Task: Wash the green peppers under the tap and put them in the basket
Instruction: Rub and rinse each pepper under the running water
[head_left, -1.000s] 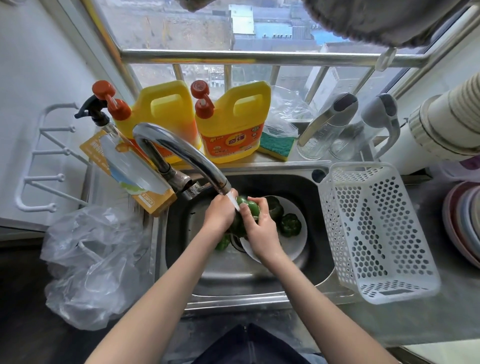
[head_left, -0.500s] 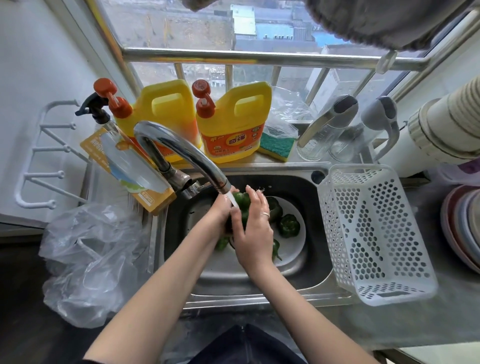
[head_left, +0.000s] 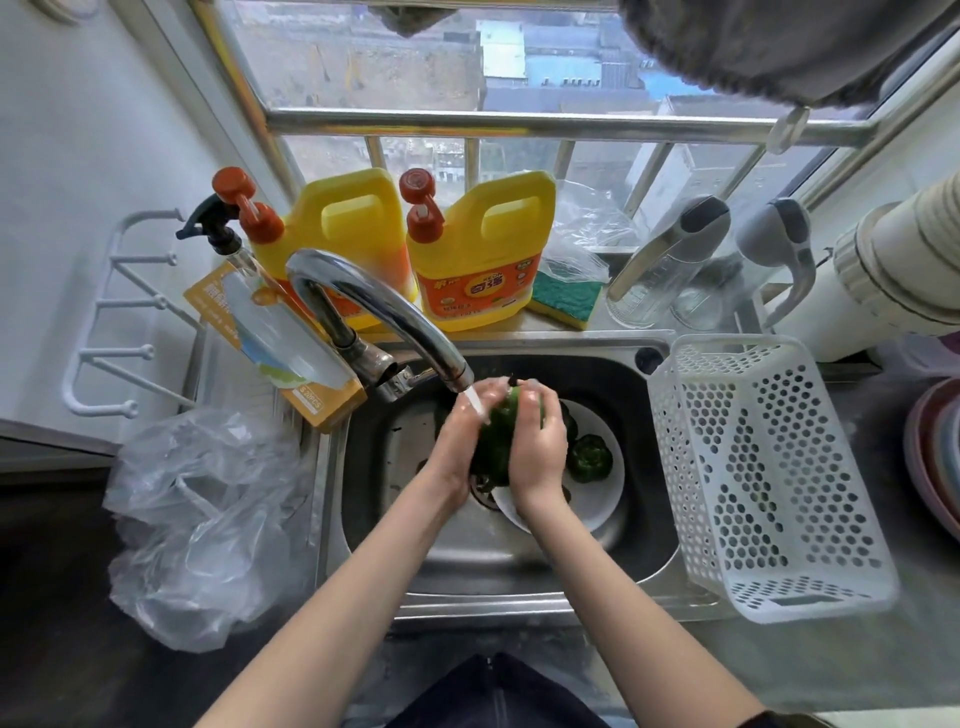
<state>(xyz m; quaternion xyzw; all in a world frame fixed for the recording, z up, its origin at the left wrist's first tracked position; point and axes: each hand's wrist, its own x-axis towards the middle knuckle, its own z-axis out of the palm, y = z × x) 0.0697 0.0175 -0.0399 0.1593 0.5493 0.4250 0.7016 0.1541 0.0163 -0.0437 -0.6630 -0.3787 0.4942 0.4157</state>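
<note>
Both hands had shifted since a second earlier: the right palm, which had been spread over the top of the pepper, had come round to its side, and the pepper was now raised higher into the stream. Left to right: crumpled plastic bag (head_left: 208, 525) at 9 o'clock on the counter, well apart from the sink (head_left: 519, 566); tap (head_left: 384, 312) arcing from 10 o'clock toward centre, water running. Left hand (head_left: 457, 447) was wrapped on the left flank of the green pepper (head_left: 501, 431), right hand (head_left: 537, 447) closed on its right flank, fingers curled over the top near the stem, so the pepper was clamped between both palms directly under the spout, over the sink. At least one more pepper (head_left: 589, 458) sat on the white plate (head_left: 597, 509) in the sink at 3 o'clock of the hands, touching the plate, unheld. Basket (head_left: 769, 467) stood at 3 o'clock on the sink's right edge, empty as far as visible. Judgement: pepper is light, hollow, fairly stiff but bruises or cracks if squeezed; wet waxy skin will be slippery. Best hold is around the shoulders near the stem, where the lobes give purchase, not the smooth belly. Task looks early, nothing in the basket yet.
</note>
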